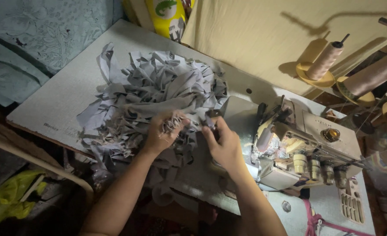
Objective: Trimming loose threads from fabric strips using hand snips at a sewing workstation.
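Observation:
A big heap of grey cloth strips [158, 89] lies on the pale sewing table [62, 94]. My left hand [160, 133] is closed around a bunch of frayed grey strips at the heap's near edge. My right hand [222, 144] pinches another grey strip [207, 120] just right of it, close to the sewing machine [307, 148]. The two hands are almost touching. What lies under the heap is hidden.
Beige thread cones [327, 59] stand on holders at the back right. A cream cloth [263, 35] hangs behind the table. A yellow bag [9, 199] lies on the floor at the lower left, and a pink cord [313, 218] lies by the machine's base.

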